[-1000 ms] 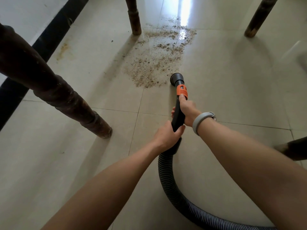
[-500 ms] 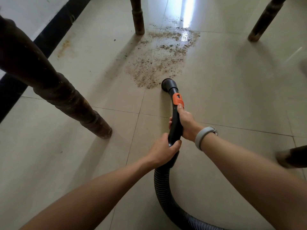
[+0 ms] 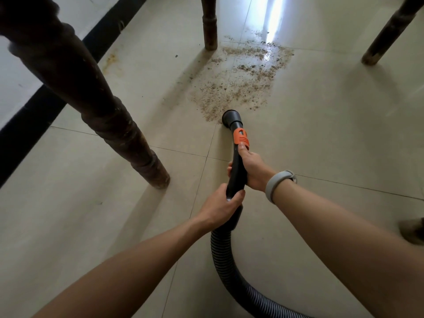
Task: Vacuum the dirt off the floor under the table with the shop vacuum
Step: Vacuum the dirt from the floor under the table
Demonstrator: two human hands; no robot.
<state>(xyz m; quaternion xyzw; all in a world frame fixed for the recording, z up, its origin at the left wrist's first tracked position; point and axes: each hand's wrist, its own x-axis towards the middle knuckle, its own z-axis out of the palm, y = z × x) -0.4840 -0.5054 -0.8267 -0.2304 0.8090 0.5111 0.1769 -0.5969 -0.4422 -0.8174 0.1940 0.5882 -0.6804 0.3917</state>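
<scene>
1. Right hand [image 3: 251, 167]: your fingers wrap the black wand [image 3: 236, 175] just behind its orange collar [image 3: 241, 137], thumb laid along the top. This is the forward grip, placed to steer the tip. A pale wristband [image 3: 278, 184] sits on that wrist.

2. Left hand [image 3: 221, 208]: closed round the rear end of the wand, directly behind your right hand and touching the point where the tube meets the hose. This grip likely takes the weight and pushes.

3. Ribbed hose [image 3: 226, 267]: runs back from under your left hand, curves to your right and leaves the view at the bottom edge. The shop vacuum itself is not visible.

4. Round nozzle [image 3: 229, 116]: ahead of your right hand, mouth down at the near edge of the dirt; whether it touches the tile cannot be told from this angle.

5. Dirt [image 3: 241, 81]: a brown scatter on the floor [image 3: 332, 134] beyond the nozzle, spreading away from you up to a far table leg [image 3: 209, 24]. Most of it appears not yet collected.

6. Table legs: one thick near leg [image 3: 119, 125] to the left of your hands, another far leg [image 3: 385, 35] ahead to the right; the dirt lies between them.
</scene>
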